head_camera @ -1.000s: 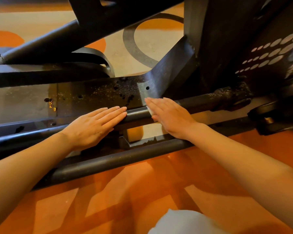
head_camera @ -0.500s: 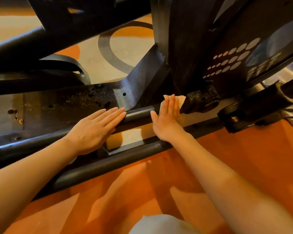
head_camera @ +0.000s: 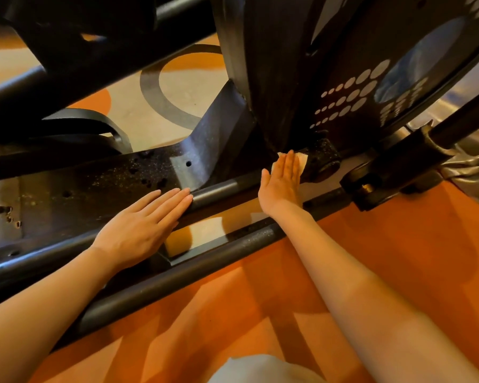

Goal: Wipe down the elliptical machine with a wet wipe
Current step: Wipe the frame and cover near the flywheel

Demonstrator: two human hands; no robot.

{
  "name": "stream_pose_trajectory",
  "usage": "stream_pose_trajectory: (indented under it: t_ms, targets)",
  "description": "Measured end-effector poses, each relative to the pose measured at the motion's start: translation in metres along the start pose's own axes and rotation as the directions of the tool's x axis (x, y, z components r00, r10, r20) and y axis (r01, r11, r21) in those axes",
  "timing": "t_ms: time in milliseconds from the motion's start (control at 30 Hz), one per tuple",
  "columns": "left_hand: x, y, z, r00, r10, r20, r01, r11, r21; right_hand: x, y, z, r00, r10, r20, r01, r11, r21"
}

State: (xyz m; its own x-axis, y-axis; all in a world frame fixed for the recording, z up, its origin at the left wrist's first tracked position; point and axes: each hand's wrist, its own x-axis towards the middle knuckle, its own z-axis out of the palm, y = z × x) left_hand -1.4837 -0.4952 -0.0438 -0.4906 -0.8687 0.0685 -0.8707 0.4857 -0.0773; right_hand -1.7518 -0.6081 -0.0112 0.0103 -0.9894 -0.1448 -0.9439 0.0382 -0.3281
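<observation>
We see our right hand [head_camera: 282,181] laid flat, fingers straight and together, pressing a white wet wipe [head_camera: 302,161] against the far right end of the upper rail [head_camera: 219,190] of the elliptical machine [head_camera: 274,78], just where that rail meets a dark, speckled pivot joint [head_camera: 322,158] at the foot of the tall black housing. Only the far edge and right corner of the wipe peek out beyond our fingertips; the rest lies hidden under the palm. Our left hand [head_camera: 141,225] rests released and flat on the same rail well to the left, fingers straight and pointing right, holding nothing, its fingertips touching the rail beside the scuffed, dust-flecked base plate [head_camera: 94,189] with its small holes. Nearer to us a second dark tube [head_camera: 177,275] runs parallel to the rail, and between the two a pale patch of floor shows through. The floor [head_camera: 385,244] on the near side is orange, with a grey ring pattern on beige visible on the far side through the frame. At the near edge of the view sits a pale fabric shape [head_camera: 260,369] that we cannot identify.
</observation>
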Motion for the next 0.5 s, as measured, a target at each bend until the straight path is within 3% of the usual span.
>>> stream_pose_trajectory:
  t_ms: [133,233,400,500]
  targets:
    - [0.001,-0.001,0.001,1.0,-0.009,-0.005,0.009,1.0,0.004,0.011,0.014,-0.006,0.99,-0.132,-0.052,0.132,0.991,0.009]
    - [0.003,-0.001,0.001,1.0,-0.01,-0.012,0.01,1.0,0.006,0.008,0.011,-0.01,0.963,-0.27,0.005,0.269,0.962,0.045]
    - [0.003,-0.001,0.003,0.999,-0.003,-0.046,0.004,1.0,0.012,-0.019,-0.014,-0.01,0.784,-0.579,0.224,0.581,0.811,0.064]
    - [0.001,-0.002,0.003,0.997,0.024,-0.067,-0.022,0.999,0.032,-0.003,0.008,-0.022,0.794,-0.583,0.174,0.593,0.805,-0.013]
